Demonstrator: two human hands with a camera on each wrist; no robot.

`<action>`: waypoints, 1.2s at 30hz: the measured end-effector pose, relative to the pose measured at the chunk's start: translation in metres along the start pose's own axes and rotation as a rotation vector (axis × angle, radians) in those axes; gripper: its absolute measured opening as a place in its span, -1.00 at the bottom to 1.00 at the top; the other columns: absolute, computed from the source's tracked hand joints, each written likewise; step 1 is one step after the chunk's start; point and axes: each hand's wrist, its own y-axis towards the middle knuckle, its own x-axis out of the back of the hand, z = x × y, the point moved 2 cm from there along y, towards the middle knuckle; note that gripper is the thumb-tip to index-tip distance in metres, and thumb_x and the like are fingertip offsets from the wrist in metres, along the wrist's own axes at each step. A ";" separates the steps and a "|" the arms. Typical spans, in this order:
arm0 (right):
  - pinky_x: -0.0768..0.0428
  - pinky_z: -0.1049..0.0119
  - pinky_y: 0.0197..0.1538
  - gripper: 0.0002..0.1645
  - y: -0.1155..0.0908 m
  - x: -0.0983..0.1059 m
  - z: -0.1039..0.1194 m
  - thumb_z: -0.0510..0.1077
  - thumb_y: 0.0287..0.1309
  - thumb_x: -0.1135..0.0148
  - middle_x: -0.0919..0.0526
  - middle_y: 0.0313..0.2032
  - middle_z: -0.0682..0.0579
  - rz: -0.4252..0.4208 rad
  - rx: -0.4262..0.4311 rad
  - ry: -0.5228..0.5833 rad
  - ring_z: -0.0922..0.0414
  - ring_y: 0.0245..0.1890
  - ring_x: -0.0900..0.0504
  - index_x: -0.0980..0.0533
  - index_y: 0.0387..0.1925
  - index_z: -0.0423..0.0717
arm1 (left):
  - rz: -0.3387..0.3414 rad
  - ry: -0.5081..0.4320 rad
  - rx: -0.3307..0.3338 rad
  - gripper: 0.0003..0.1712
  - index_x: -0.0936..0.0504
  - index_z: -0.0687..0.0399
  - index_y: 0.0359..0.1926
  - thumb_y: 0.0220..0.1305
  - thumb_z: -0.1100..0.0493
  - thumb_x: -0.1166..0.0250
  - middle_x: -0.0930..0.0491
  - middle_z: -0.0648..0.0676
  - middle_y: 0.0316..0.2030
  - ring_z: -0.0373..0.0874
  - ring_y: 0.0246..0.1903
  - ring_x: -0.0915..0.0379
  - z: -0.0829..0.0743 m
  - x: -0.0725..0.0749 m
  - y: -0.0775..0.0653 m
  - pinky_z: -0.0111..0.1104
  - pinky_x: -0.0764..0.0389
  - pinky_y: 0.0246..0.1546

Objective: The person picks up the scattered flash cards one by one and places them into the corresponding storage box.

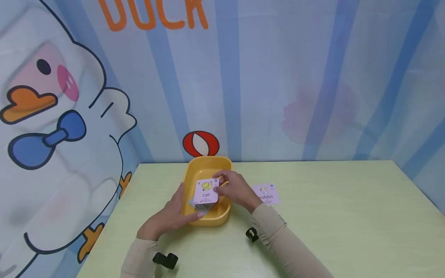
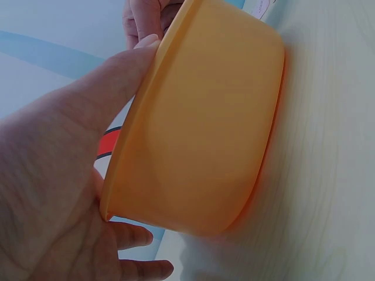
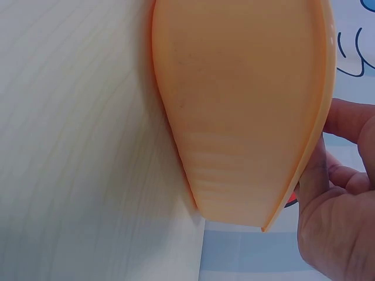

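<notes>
My left hand (image 1: 167,217) holds the yellow plastic bin (image 1: 213,222) at its near left corner, the thumb along the rim and the other fingers by the left side. With thumb and fingers, my right hand (image 1: 240,190) pinches the right edge of a pink "cat" flash card (image 1: 201,189) over the bin. Beneath it, partly covered, a bluish-grey card (image 1: 208,208) with lettering lies in the bin. In the right wrist view, the bin's outer wall (image 3: 240,105) hides the cards.
A pink "rabbit" card (image 1: 269,196) lies on the pale wooden table (image 1: 333,220), right of the bin and partly behind my right hand. A printed cloth backdrop (image 1: 267,77) rises behind the table, with a duck figure at the left.
</notes>
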 end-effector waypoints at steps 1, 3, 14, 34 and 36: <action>-0.64 0.32 -0.18 -0.62 0.000 0.000 0.000 -0.17 0.23 -0.38 -0.60 -0.19 0.02 0.002 0.001 0.000 0.08 -0.18 -0.60 -0.59 0.09 0.00 | -0.001 0.003 -0.002 0.47 0.42 0.10 0.61 0.12 -0.37 -0.41 0.23 0.22 0.61 0.22 0.56 0.20 0.000 0.000 0.000 0.24 -0.08 0.45; -0.64 0.32 -0.18 -0.62 0.001 0.000 -0.001 -0.16 0.24 -0.38 -0.60 -0.19 0.02 0.005 -0.002 0.000 0.09 -0.17 -0.60 -0.59 0.09 0.00 | -0.002 0.005 0.002 0.47 0.42 0.09 0.61 0.12 -0.37 -0.40 0.24 0.21 0.62 0.21 0.57 0.20 0.000 0.000 0.001 0.23 -0.07 0.46; -0.66 0.31 -0.17 -0.62 0.000 0.000 0.001 -0.17 0.24 -0.39 -0.60 -0.19 0.01 0.004 -0.006 0.004 0.09 -0.18 -0.61 -0.58 0.09 -0.02 | -0.002 0.011 -0.007 0.46 0.42 0.13 0.61 0.14 -0.37 -0.39 0.24 0.25 0.61 0.24 0.56 0.20 -0.001 0.001 0.001 0.23 -0.08 0.46; -0.67 0.31 -0.17 -0.63 -0.002 0.000 0.002 -0.18 0.24 -0.39 -0.60 -0.20 0.01 0.000 -0.005 0.023 0.08 -0.20 -0.62 -0.60 0.08 0.00 | -0.001 0.010 -0.010 0.45 0.41 0.14 0.61 0.14 -0.36 -0.39 0.23 0.25 0.61 0.23 0.56 0.19 -0.004 0.001 0.000 0.24 -0.07 0.45; -0.67 0.31 -0.17 -0.63 -0.002 0.000 0.002 -0.18 0.23 -0.39 -0.60 -0.20 0.01 -0.001 -0.011 0.022 0.08 -0.20 -0.61 -0.60 0.08 0.00 | -0.002 0.008 -0.017 0.45 0.40 0.14 0.61 0.14 -0.36 -0.40 0.22 0.25 0.61 0.23 0.56 0.19 -0.003 0.001 0.001 0.24 -0.07 0.46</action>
